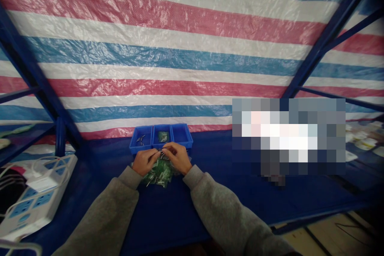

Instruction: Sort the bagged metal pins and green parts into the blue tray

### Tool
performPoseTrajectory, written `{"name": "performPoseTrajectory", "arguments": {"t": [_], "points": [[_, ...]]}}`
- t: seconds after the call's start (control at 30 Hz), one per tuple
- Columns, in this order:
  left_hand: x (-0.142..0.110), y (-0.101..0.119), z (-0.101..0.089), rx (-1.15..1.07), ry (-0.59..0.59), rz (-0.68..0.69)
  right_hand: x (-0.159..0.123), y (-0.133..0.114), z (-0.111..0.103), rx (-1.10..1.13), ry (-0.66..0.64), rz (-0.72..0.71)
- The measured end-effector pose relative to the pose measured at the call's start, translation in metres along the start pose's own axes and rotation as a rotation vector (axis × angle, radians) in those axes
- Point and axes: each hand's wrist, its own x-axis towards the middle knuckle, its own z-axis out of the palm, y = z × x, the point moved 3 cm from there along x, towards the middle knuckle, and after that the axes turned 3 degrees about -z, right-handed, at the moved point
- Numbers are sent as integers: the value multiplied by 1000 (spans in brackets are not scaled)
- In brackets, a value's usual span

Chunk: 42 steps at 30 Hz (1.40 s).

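My left hand (146, 161) and my right hand (178, 157) meet over a heap of small clear-and-green packets (162, 173) on the blue table. Both are closed, thumbs and fingers pinched together around a small dark, shiny piece (162, 152), too small to name. Just beyond my fingers stand blue bins joined in a row. Several thin metal pieces (140, 140) lie in the left bin (132, 142). A green packet (163, 137) sits in the middle bin (162, 127). In the right bin (181, 133) I see only blue plastic.
On the left lies a white power strip (45, 208) with blue sockets and white cables. A striped plastic sheet (168, 56) hangs behind the blue table (162, 216). Blue metal posts (324, 44) rise at both sides. A blurred-out patch (288, 138) covers the right side.
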Motion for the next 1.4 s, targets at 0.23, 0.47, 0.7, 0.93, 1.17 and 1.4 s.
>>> {"name": "performPoseTrajectory", "arguments": {"t": [0.23,0.47,0.7,0.93,1.17,1.4], "points": [[1,2,-3,-26,55,-24,0,0,1,-30,11,19],[3,-3,-1,-32,81,-17,1,4,-1,-80,57,41],[4,-2,-1,10,39,-47,0,0,-1,-44,28,1],[2,3,1,-56,-21,-32,1,-2,-3,-100,55,22],[3,0,2,-90,8,-26,1,-2,-2,-106,58,43],[4,4,-2,-73,-31,38,0,-3,-3,-81,52,42]]}}
